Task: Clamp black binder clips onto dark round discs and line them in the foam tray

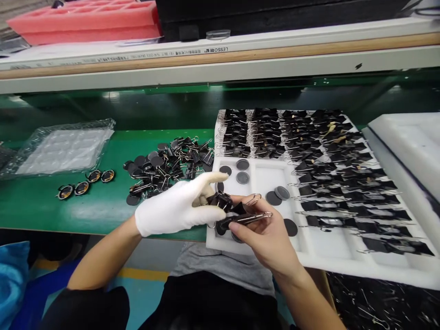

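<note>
My left hand (173,208), in a white glove, has its index finger stretched out and its thumb and curled fingers at a black binder clip (220,200). My bare right hand (264,236) grips another black binder clip (245,217) by its body, its silver wire handles pointing right. Both clips are close together over the near left corner of a white foam tray (252,183). What lies between the clips' jaws is partly hidden by my fingers. Round dark discs (242,178) lie loose in the tray around my hands.
Rows of clipped dark pieces (323,178) fill much of the tray. A pile of binder clips and discs (168,165) lies left on the green table (103,211), near several round lens-like pieces (82,187) and a clear plastic tray (65,149). More clips (381,302) sit below right. A shelf (192,68) overhangs behind.
</note>
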The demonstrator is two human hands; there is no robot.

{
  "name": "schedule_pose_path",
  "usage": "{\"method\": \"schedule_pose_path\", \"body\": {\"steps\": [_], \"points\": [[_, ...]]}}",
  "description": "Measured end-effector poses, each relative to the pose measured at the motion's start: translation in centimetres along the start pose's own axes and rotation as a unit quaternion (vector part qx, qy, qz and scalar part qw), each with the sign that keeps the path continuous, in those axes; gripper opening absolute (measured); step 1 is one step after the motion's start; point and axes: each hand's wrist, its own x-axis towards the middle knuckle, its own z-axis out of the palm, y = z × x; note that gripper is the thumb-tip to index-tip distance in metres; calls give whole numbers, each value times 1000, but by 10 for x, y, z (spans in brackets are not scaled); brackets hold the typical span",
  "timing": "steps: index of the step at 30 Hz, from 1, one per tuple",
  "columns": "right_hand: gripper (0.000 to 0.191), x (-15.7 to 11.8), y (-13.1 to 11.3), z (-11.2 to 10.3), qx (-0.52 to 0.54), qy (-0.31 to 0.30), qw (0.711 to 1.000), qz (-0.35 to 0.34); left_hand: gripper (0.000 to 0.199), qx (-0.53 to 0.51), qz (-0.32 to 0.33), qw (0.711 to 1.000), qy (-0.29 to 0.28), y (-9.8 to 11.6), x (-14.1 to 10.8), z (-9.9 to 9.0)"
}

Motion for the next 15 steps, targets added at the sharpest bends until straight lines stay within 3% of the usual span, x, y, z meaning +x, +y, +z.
{"method": "schedule_pose_path", "body": {"steps": [5,9,13,15], "points": [[34,-4,12,-4,9,20,999,-32,44,-130,45,989,60,-12,-7,25],[34,-4,13,-5,20,26,999,-43,39,-199,9,978,68,-18,-7,43],[33,-4,13,-5,22,22,998,-47,41,-269,-29,961,60,-19,-2,43],[34,-4,13,-6,26,-2,999,-25,39,-279,-45,959,28,-19,1,39]]}}
